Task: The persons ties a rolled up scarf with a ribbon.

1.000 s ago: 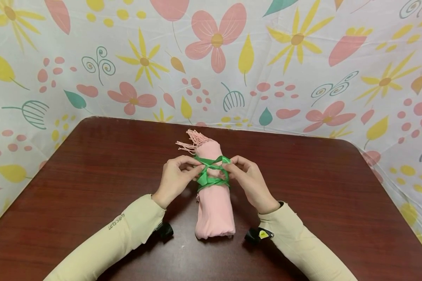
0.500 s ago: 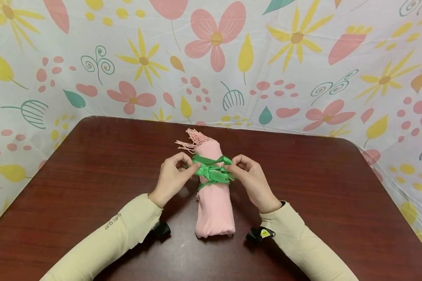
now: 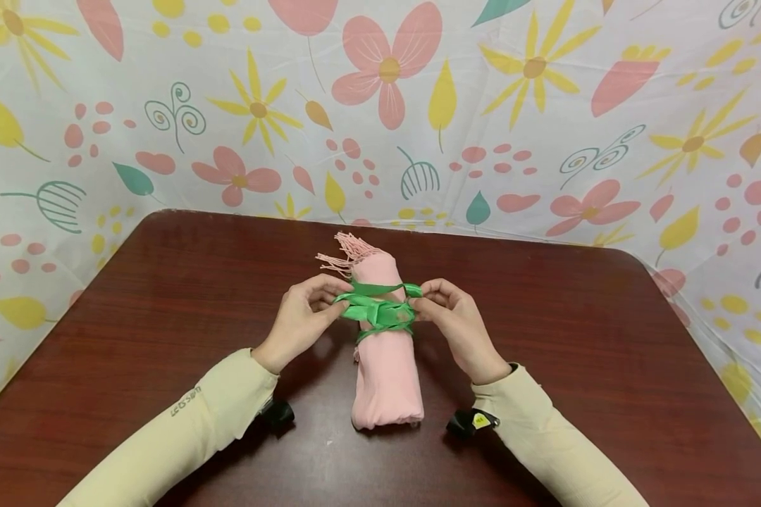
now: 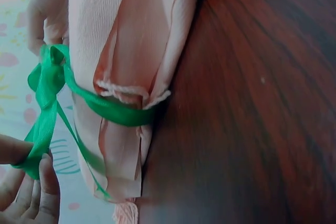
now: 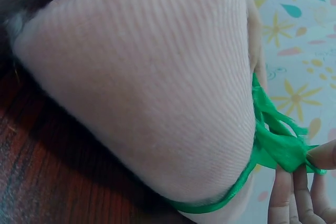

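Note:
A rolled pink scarf point(image 3: 388, 380) with a fringed far end lies on the table. Green ribbon point(image 3: 375, 311) goes round its upper half and is knotted on top, with loops out to both sides. My left hand point(image 3: 304, 317) pinches the ribbon's left loop between thumb and fingers; in the left wrist view that loop point(image 4: 41, 145) is drawn out from the knot. On the other side my right hand point(image 3: 453, 324) pinches the right loop, and the right wrist view shows the ribbon point(image 5: 283, 150) bunched at the thumb and fingertips.
The dark wooden table point(image 3: 184, 296) stretches out around the scarf. Behind it hangs a white cloth point(image 3: 387, 141) printed with flowers and leaves. Pale sleeves point(image 3: 228, 394) cover both forearms, and black wrist cameras point(image 3: 461, 422) sit beneath the wrists.
My left hand has moved left, drawing its ribbon loop outward; the right hand has shifted slightly right. The knot now lies flatter and the bow spreads wider. The scarf stays put.

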Tool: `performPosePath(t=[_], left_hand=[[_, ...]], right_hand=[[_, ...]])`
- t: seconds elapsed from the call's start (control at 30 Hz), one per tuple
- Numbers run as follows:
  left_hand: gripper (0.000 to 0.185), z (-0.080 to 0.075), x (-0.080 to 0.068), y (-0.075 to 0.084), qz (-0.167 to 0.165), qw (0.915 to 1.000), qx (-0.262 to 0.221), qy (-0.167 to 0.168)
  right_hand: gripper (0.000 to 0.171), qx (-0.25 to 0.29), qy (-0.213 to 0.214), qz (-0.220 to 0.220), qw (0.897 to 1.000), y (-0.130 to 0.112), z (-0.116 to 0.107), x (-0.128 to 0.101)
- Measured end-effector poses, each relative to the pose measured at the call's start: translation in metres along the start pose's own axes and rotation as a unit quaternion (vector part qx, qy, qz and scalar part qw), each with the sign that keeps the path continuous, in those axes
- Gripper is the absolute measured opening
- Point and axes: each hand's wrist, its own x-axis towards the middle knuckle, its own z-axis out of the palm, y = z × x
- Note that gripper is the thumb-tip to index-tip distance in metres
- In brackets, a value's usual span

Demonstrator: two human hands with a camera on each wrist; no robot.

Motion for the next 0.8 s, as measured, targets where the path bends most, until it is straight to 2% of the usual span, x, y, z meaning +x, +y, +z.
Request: performPosePath(t=[0.43, 0.8], left_hand=[[0.013, -0.016, 0.0, -0.003, 0.045, 0.9952, 0.077, -0.039], [0.011, -0.026, 0.001, -0.003, 0.06, 0.9914, 0.101, -0.059]], right_hand=[[0.032, -0.012, 0.002, -0.012, 1.0, 0.002, -0.006, 0.0], [0.021, -0.022, 0.003, -0.013, 1.0, 0.006, -0.013, -0.001]])
